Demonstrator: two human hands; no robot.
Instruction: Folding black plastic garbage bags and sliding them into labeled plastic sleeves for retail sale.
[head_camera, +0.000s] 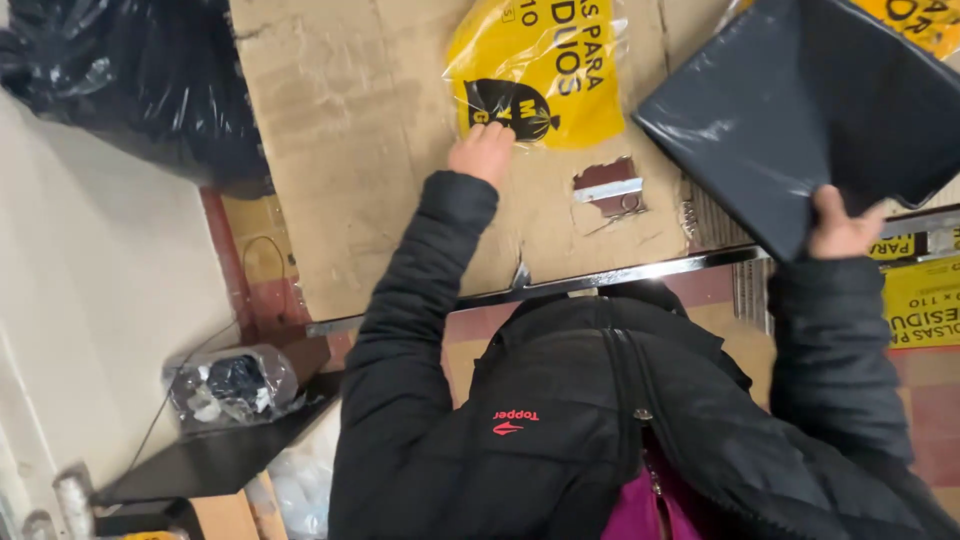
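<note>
L hand (482, 152): fingers curled, resting on yellow bag (540, 70) — top centre, on cardboard (340, 130).
R hand (842, 230): fingers pinching folded black bag (810, 110) — upper right.

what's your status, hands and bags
Left hand on yellow bag, flat on cardboard. Right hand grips folded black bag, raised. Nothing between them.

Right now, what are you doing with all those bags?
A person in a black puffy jacket leans over a table covered with cardboard. Their left hand presses on a yellow printed plastic package lying flat on the cardboard. Their right hand holds up a folded stack of dark plastic bags by its lower corner. A full black bag sits at the far left.
</note>
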